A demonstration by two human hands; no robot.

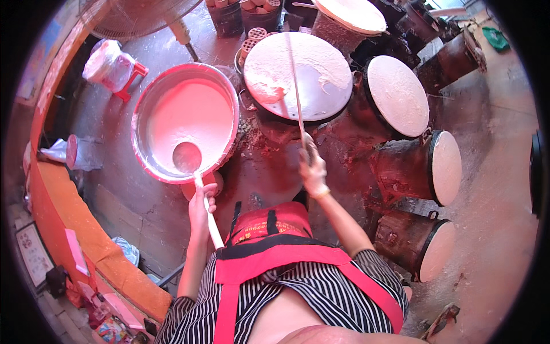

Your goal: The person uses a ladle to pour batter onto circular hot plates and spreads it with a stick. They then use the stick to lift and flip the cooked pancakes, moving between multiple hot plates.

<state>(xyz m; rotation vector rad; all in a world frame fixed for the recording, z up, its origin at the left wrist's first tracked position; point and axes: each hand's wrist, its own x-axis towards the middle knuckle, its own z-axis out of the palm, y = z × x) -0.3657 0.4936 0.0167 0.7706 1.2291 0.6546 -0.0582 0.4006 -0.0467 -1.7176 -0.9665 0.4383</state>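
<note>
My left hand (pixel 202 204) is closed around the pale handle of a ladle (pixel 187 157), whose round bowl rests over the batter (pixel 193 116) near the close edge of a large basin (pixel 136 129). To the right, my right hand (pixel 313 167) grips a long thin spreading stick or blade (pixel 297 92), slightly blurred, that reaches across a round griddle (pixel 322 101). Pale batter (pixel 316 49) covers the griddle's far and left parts, with a thicker lump at the left. Bare metal shows at its near right.
More round griddles on drum stoves curve down the right, one (pixel 398 95) beside the working griddle, others (pixel 447 167) lower. Behind stand buckets (pixel 261 19) of perforated briquettes. A fan (pixel 133 17) is at upper left, near a plastic-wrapped bundle (pixel 107 64) on a red stool.
</note>
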